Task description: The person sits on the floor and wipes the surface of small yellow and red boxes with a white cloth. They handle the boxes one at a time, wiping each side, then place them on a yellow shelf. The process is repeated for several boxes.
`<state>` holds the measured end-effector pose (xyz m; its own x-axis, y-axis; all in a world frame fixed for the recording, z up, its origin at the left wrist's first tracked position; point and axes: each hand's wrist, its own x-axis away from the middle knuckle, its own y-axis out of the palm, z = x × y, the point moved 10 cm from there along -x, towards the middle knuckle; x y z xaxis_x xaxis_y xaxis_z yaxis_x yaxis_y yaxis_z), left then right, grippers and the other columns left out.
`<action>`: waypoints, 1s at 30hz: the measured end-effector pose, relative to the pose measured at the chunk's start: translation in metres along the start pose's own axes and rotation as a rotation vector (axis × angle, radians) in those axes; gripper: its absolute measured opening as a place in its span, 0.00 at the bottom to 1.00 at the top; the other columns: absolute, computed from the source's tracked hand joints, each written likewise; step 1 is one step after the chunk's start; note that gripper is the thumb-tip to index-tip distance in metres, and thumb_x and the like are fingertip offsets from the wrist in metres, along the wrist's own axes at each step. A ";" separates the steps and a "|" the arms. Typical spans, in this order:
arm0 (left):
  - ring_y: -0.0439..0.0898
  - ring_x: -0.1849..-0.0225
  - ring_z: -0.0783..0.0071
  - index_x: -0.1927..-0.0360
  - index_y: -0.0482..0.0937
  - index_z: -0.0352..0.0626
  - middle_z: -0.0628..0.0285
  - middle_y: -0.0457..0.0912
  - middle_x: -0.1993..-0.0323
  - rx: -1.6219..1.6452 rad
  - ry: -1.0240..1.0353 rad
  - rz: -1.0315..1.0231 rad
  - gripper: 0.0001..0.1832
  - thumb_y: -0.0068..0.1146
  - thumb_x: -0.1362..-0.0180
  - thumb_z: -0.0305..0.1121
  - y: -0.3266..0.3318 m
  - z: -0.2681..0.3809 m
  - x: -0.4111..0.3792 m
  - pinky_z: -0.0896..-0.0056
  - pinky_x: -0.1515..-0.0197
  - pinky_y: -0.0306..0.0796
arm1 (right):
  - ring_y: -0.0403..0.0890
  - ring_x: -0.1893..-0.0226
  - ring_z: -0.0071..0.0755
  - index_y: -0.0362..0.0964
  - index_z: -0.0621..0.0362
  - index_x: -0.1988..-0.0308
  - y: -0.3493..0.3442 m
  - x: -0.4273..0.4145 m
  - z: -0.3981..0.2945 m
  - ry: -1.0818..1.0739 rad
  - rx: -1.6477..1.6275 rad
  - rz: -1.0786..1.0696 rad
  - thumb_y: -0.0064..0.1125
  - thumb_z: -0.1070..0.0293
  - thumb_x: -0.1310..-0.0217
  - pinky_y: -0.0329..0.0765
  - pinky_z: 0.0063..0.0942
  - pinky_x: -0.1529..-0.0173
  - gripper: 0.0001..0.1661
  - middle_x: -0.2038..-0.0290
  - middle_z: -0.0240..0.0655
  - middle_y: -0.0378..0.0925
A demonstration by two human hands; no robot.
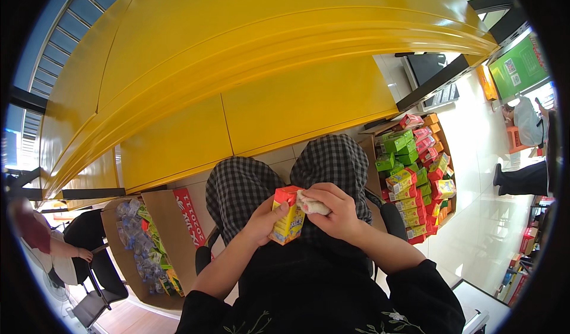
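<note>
Above my lap, my left hand [265, 222] grips a red and yellow drink carton [288, 227] by its side, with the thumb across its upper part. A crumpled off-white cloth [313, 204] with a reddish mark is bunched in my right hand [334, 209]. The cloth touches the carton's red upper end at its right edge. Part of the carton's left side is hidden behind my left fingers.
A yellow cabinet [285, 125] spans the front. At right, a cardboard box [372, 156] holds green, red, yellow and orange cartons. Another cardboard box [160, 222] at left holds clear plastic bottles and cartons. A person [58, 247] is at far left, another [525, 178] at far right.
</note>
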<state>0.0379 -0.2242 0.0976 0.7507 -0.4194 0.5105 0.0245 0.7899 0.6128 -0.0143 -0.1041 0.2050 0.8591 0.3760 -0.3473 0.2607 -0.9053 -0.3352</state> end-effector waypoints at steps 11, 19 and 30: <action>0.77 0.49 0.68 0.38 0.62 0.40 0.57 0.74 0.49 0.028 0.042 0.081 0.30 0.51 0.36 0.48 -0.010 0.005 0.002 0.66 0.49 0.74 | 0.80 0.60 0.40 0.77 0.55 0.55 0.026 0.010 -0.011 -0.082 -0.061 -0.179 0.67 0.77 0.62 0.80 0.32 0.56 0.27 0.58 0.36 0.77; 0.80 0.54 0.66 0.43 0.66 0.38 0.56 0.77 0.53 0.141 0.046 0.125 0.24 0.46 0.33 0.46 -0.023 0.002 0.002 0.66 0.54 0.77 | 0.80 0.62 0.40 0.77 0.56 0.55 0.037 0.014 -0.020 -0.160 -0.064 -0.258 0.68 0.76 0.64 0.78 0.32 0.58 0.27 0.57 0.37 0.78; 0.79 0.53 0.63 0.41 0.66 0.40 0.54 0.77 0.50 0.290 0.047 0.052 0.25 0.43 0.33 0.49 -0.018 0.001 -0.001 0.60 0.52 0.76 | 0.80 0.61 0.40 0.77 0.53 0.55 0.024 0.008 -0.007 -0.064 0.048 -0.162 0.67 0.76 0.62 0.80 0.31 0.58 0.26 0.58 0.35 0.77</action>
<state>0.0362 -0.2384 0.0871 0.7760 -0.3547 0.5215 -0.1994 0.6465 0.7364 0.0019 -0.1246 0.1998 0.7775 0.5292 -0.3397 0.3708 -0.8221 -0.4321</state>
